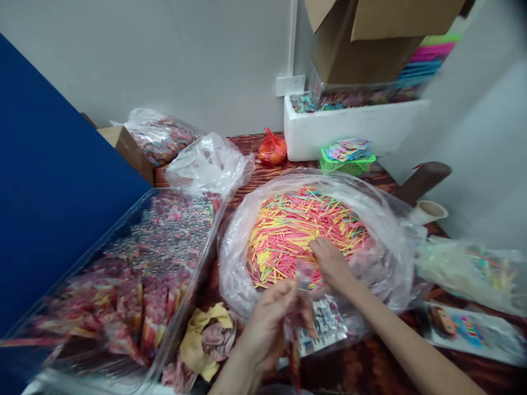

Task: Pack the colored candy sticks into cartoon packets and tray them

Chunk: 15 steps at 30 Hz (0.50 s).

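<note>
A large clear plastic bag [234,241] lies open on the table, full of thin pink, yellow and green sticks [288,230]. My right hand [329,260] reaches over the heap with its fingers closed at the sticks; what they pinch is too small to make out. Near the bag's front edge, my left hand [275,315] is closed on a small clear packet [293,351] with reddish print, held upright. Silvery printed packets [323,323] lie just beyond and to the right of my left hand.
At the left stands a clear tray [201,269] of filled packets, with crumpled yellow and mauve gloves [209,340] beside it. Behind are a red bag [272,148], a green basket [348,163] and a white foam box [349,126]. A cardboard tube [428,211] stands right.
</note>
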Available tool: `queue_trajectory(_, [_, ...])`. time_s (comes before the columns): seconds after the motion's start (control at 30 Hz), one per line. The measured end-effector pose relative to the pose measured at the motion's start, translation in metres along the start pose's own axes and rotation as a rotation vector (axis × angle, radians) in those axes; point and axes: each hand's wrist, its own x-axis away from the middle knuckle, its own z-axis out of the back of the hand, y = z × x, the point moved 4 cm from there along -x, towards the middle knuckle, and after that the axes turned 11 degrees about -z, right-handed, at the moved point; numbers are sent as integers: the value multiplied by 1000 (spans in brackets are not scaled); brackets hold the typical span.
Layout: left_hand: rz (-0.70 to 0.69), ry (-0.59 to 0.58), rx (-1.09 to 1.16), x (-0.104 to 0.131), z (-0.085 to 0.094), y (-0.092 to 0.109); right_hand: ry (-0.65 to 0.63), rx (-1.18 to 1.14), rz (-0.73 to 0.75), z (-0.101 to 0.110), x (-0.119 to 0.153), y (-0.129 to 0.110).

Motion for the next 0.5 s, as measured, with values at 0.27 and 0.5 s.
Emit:
queue_trajectory(0.27, [-318,342,-296,6,68,19,-165,-1230,-377,14,24,-12])
queue_trajectory(0.5, [-588,200,-694,0,31,36,-417,-1272,-393,4,59,-51])
